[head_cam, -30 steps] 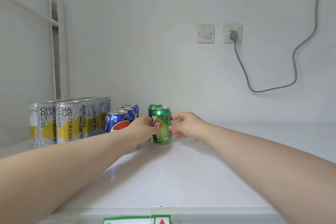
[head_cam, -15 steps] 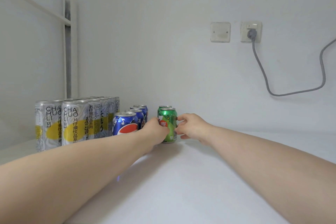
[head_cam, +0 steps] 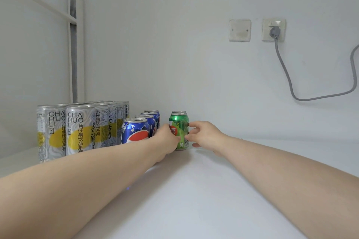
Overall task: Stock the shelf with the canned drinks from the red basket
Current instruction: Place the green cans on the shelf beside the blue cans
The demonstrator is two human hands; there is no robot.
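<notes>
Two bare forearms reach in from the near edge, with no sleeves, watch or rings to be seen. The left hand point(head_cam: 167, 140) and right hand point(head_cam: 206, 135) wear no gloves; nails look short and unpainted.

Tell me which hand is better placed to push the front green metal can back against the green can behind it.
Probably the right hand: its fingertips touch the front green metal can from the open side, while the left hand is crowded by the blue cans.
</notes>
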